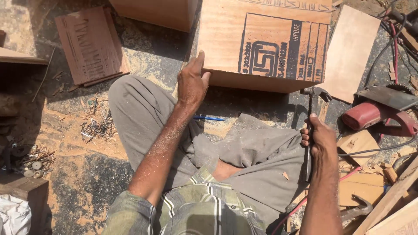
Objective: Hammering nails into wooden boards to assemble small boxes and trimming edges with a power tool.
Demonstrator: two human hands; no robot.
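Left hand (191, 85) grips plywood box (261, 48) corner | right hand (320, 137) clenches hammer (310, 126) | box top cut off

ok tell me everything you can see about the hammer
The hammer is a claw hammer with a dark, worn metal head and a slim dark handle. It stands nearly upright, head at the top, just below the lower right corner of the plywood box. The right hand grips the handle about halfway along, and the lower end runs down over the grey trouser leg. The head touches nothing that shows.
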